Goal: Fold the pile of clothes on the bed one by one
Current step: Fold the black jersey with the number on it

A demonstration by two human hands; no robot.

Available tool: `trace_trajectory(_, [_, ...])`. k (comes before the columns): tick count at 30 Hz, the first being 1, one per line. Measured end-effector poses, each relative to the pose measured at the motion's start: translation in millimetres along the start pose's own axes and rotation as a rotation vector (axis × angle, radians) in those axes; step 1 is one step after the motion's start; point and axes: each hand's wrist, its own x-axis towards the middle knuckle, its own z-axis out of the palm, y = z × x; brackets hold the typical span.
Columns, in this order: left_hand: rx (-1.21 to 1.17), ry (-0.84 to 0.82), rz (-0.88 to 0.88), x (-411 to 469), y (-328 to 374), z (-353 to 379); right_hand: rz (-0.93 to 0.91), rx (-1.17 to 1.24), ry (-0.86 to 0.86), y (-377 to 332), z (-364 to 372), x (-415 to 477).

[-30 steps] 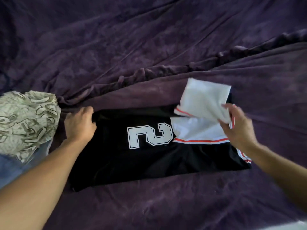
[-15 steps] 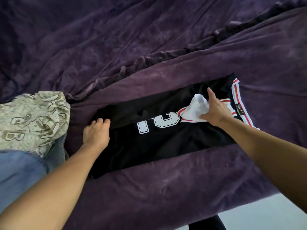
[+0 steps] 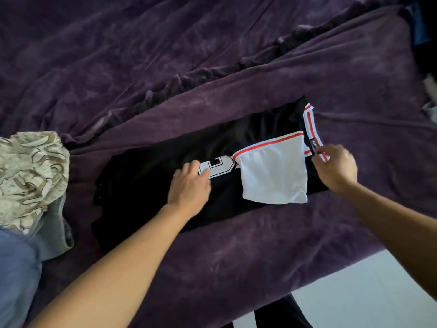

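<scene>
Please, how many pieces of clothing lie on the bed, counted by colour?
Black garment, with white pocket: 1
Cream patterned garment: 1
Grey garment: 1
Blue garment: 1
Total: 4

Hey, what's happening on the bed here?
A person is folding a black jersey laid flat on the purple blanket. A white panel is already turned in over the black body. The left hand presses flat on the white number in the middle, while the right hand seems to pinch the striped trim at the jersey's right end. More clothes wait at the left, a patterned beige cloth on top.
</scene>
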Motion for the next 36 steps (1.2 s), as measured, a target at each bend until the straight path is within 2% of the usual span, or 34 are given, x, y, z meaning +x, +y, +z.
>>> trace_trajectory(2, [-0.017, -0.068, 0.062, 15.8, 31.3, 12.5, 0.189, 0.068, -0.068, -5.3, 1.6, 31.4])
trace_trajectory(4, [-0.006, -0.192, 0.043, 26.8, 48.6, 28.0, 0.313, 0.085, -0.144, -8.0, 10.0, 51.3])
trace_trajectory(7, [0.033, -0.368, 0.003, 36.2, 55.8, 41.2, 0.286, 0.138, -0.275, -12.1, 22.6, 60.2])
trace_trajectory(9, [0.011, -0.380, 0.016, 38.8, 53.1, 35.8, 0.231, 0.253, -0.334, -14.8, 22.7, 58.6])
trace_trajectory(11, [-0.067, -0.292, 0.008, 35.1, 41.4, 26.8, 0.145, 0.319, -0.316, -17.5, 12.6, 55.1])
trace_trajectory(14, [-0.186, -0.097, -0.159, 16.0, 7.6, 12.0, -0.057, 0.312, -0.270, -48.3, -20.7, 36.1])
trace_trajectory(17, [-0.244, -0.004, -0.320, -15.5, -30.4, -0.7, -0.257, 0.264, -0.271, -104.5, -38.1, -6.8])
trace_trajectory(20, [-0.289, 0.049, -0.470, -48.3, -65.3, -6.5, -0.426, 0.142, -0.314, -160.4, -17.0, -53.3])
trace_trajectory(22, [-0.305, 0.092, -0.561, -67.0, -84.4, -6.3, -0.489, 0.024, -0.412, -189.3, 17.6, -76.3])
trace_trajectory(26, [-0.317, 0.144, -0.655, -86.6, -100.1, 0.9, -0.497, -0.055, -0.759, -205.2, 80.8, -107.0])
trace_trajectory(28, [-0.327, 0.194, -0.631, -83.2, -96.1, 4.5, -0.484, 0.049, -0.701, -192.5, 85.0, -106.5])
trace_trajectory(30, [-0.307, 0.258, -0.531, -70.7, -83.7, 8.9, -0.453, 0.176, -0.453, -171.1, 78.2, -92.8])
trace_trajectory(32, [-0.254, 0.273, -0.375, -51.6, -63.2, 11.4, -0.370, 0.173, -0.286, -148.3, 67.6, -71.1])
trace_trajectory(34, [-0.196, 0.132, -0.209, -30.2, -39.3, 16.5, -0.264, 0.111, -0.279, -128.4, 65.7, -47.7])
trace_trajectory(36, [-0.127, -0.083, -0.150, -13.0, -23.6, 28.0, -0.134, 0.159, -0.362, -117.9, 71.8, -31.6])
